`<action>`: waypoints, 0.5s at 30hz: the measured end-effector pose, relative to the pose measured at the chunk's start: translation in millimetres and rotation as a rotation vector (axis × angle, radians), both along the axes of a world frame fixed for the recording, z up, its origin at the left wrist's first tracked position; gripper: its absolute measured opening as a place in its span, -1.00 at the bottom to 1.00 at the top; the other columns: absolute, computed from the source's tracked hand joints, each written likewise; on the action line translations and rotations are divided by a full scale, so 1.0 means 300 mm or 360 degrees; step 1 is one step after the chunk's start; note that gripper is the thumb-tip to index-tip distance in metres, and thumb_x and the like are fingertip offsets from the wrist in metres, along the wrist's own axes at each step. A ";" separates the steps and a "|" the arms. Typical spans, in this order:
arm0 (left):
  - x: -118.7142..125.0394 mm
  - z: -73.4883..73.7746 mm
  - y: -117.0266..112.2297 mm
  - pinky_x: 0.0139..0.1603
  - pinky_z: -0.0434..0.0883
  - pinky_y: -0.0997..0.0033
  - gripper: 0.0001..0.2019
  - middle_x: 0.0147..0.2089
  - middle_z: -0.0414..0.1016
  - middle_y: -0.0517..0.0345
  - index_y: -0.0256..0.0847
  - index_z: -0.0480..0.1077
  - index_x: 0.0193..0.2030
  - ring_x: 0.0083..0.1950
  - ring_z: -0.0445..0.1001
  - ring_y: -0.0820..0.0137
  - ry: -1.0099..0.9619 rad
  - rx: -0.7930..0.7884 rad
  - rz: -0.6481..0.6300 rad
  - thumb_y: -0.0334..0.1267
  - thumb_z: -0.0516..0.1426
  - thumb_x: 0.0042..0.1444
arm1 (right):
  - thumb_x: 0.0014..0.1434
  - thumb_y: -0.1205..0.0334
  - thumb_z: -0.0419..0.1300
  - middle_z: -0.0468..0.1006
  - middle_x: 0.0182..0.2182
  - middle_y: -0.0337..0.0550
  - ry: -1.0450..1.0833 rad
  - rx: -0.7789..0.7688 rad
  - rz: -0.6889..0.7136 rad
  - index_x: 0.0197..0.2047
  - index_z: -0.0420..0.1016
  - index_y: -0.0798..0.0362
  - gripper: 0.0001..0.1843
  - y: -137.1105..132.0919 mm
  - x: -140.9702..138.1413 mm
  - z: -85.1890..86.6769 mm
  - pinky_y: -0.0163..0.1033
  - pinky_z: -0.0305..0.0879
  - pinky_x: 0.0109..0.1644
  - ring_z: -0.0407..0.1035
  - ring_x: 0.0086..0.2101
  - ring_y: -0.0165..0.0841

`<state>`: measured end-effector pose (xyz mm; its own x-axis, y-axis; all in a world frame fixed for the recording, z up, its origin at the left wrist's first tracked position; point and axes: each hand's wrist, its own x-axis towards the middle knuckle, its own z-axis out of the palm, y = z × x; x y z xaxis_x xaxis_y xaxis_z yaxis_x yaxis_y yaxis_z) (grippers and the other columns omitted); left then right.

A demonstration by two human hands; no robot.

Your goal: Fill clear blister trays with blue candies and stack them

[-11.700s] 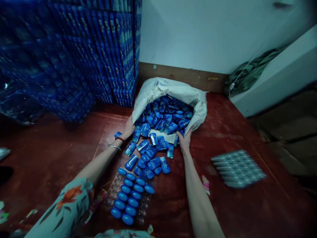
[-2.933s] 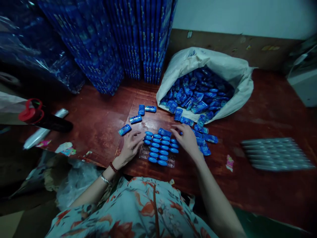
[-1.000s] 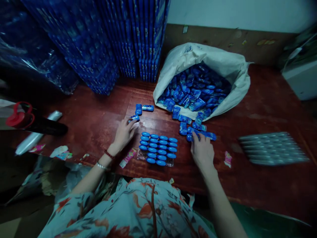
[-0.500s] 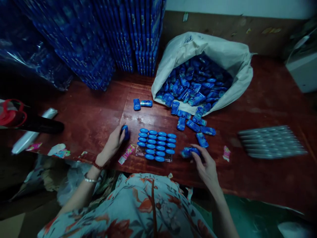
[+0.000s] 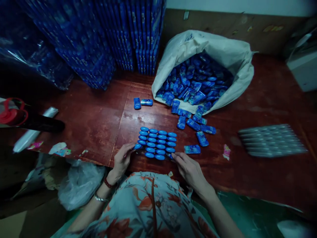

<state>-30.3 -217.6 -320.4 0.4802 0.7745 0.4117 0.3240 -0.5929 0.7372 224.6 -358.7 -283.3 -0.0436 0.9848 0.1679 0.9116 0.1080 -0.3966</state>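
Note:
A clear plastic tray (image 5: 141,151) near the table's front edge holds rows of small blue packs (image 5: 155,144) standing on edge. At its front left corner, my left hand (image 5: 123,156) pinches a blue pack (image 5: 137,146) between thumb and fingers. My right hand (image 5: 189,167) is closed on another blue pack (image 5: 169,155) at the front right corner, mostly hidden by the fingertips. One loose blue wrapped pack (image 5: 192,149) lies flat just beyond my right hand. More loose packs (image 5: 203,138) are scattered between the tray and a white sack (image 5: 237,59).
The sack lies open at the back, full of blue packs. Tall stacks of blue packages (image 5: 123,36) stand at back left. A black bottle with a red lid (image 5: 44,124) lies at left by a plastic roll (image 5: 34,132). Stacked clear trays (image 5: 272,141) sit at right.
Both hands have moved inward to the tray's front corners, each with a blue pack. A wrapped pack now lies where my right hand was. The pink strip left of the tray no longer shows.

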 end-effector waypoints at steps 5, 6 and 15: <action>-0.016 0.009 0.049 -0.02 0.45 0.34 -0.52 0.02 0.40 -0.04 -0.09 0.18 0.25 0.04 0.41 0.38 0.0326 0.0317 -0.0495 -0.51 -0.12 0.24 | 0.10 0.58 -0.03 0.48 -0.23 -0.04 -0.0334 -0.0285 0.0047 -0.03 0.41 0.06 -0.56 0.044 -0.023 0.072 -0.28 0.36 -0.23 0.39 -0.26 -0.31; -0.016 0.027 0.062 -0.03 0.45 0.35 -0.51 0.01 0.40 -0.04 -0.09 0.14 0.27 0.03 0.40 0.38 0.0382 0.0341 -0.0556 -0.52 -0.12 0.24 | 0.09 0.58 -0.02 0.47 -0.23 -0.04 -0.0352 -0.0309 0.0028 -0.03 0.41 0.06 -0.56 0.048 -0.027 0.074 -0.29 0.34 -0.23 0.38 -0.26 -0.31; 0.016 0.169 0.149 -0.15 0.46 0.41 -0.59 -0.08 0.40 -0.01 -0.13 0.24 0.19 -0.16 0.41 0.40 0.0739 0.0320 -0.0914 -0.46 -0.08 0.24 | 0.11 0.56 -0.02 0.47 -0.18 -0.04 -0.0285 -0.0318 -0.0066 0.10 0.33 0.03 -0.50 0.027 -0.052 0.060 -0.26 0.37 -0.20 0.37 -0.23 -0.31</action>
<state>-25.5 -172.9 -269.8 0.9429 0.2827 0.1759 0.1749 -0.8701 0.4608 209.1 -350.6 -265.4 -0.0142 0.9992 -0.0370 0.9711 0.0050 -0.2384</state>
